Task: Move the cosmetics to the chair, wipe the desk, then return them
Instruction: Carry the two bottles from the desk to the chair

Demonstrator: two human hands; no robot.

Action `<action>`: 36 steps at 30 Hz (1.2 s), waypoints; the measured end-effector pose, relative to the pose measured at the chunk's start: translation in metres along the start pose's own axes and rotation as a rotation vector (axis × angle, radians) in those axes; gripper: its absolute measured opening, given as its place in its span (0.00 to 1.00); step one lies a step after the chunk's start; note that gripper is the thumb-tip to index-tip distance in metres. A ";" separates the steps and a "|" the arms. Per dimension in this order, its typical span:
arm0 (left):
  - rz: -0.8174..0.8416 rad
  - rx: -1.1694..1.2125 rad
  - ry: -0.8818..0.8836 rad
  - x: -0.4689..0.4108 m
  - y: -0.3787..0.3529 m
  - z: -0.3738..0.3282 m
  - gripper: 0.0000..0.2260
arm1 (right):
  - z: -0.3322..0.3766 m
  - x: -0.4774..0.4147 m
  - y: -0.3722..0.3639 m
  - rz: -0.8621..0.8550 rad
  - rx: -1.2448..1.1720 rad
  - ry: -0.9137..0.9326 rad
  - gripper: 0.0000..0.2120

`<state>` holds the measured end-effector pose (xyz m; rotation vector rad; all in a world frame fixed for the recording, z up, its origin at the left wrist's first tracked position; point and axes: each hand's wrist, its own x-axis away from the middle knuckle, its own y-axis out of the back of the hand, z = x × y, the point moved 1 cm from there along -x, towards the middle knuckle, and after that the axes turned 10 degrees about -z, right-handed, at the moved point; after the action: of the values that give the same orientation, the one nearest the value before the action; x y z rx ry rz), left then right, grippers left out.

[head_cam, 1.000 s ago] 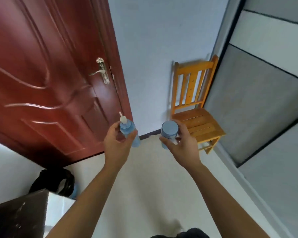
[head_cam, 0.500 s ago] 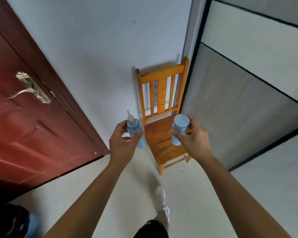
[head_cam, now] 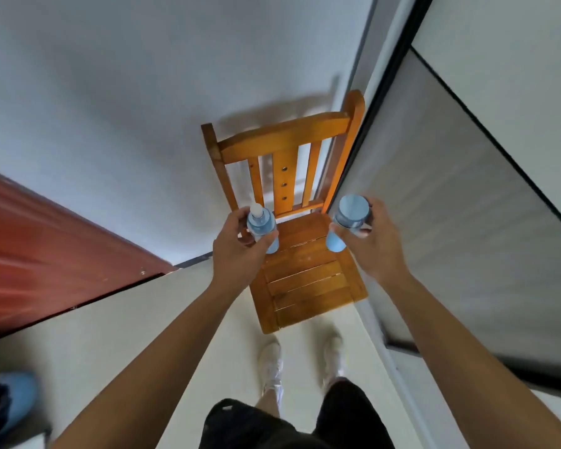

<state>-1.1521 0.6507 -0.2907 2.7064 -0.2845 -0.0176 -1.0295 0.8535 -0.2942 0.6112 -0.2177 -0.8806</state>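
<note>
Right now the left hand (head_cam: 237,251) curls its fingers and thumb round a blue pump bottle (head_cam: 261,225), held upright with the white nozzle on top. The right hand (head_cam: 373,244) grips a capped bottle (head_cam: 350,212) the same way, thumb across the front, its round blue lid facing the camera. Each hand carries one bottle, probably so both travel in a single trip, and keeping them upright should let them go down on their bases without tipping.

Both bottles hover above the back of the chair (head_cam: 305,280) seat, apart from each other and not yet touching the wood. The slatted seat below them is bare, so these look like the first cosmetics to arrive. I judge this the setting-down step of the first stage; wiping and returning remain.

White shoes (head_cam: 272,361) stand just before the seat's front edge. A red door (head_cam: 46,247) lies to the left, a grey panel (head_cam: 467,205) to the right. No desk is in view.
</note>
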 end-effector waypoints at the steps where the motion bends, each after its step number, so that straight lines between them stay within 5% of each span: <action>1: 0.001 -0.006 0.010 -0.005 -0.009 0.005 0.25 | -0.008 -0.010 -0.006 0.013 -0.025 -0.005 0.30; 9: -0.119 -0.050 0.249 -0.043 -0.118 0.112 0.23 | -0.125 -0.089 -0.111 0.286 -0.023 -0.074 0.32; 17: -0.154 -0.082 0.329 -0.062 -0.186 0.223 0.22 | -0.228 -0.113 -0.199 0.375 0.065 0.036 0.33; 36: 0.079 -0.163 0.220 -0.103 -0.211 0.298 0.24 | -0.259 -0.127 -0.265 0.469 0.323 0.338 0.34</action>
<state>-1.2275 0.7394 -0.6516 2.5061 -0.3084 0.2669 -1.1740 0.9306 -0.6506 0.9513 -0.1865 -0.2813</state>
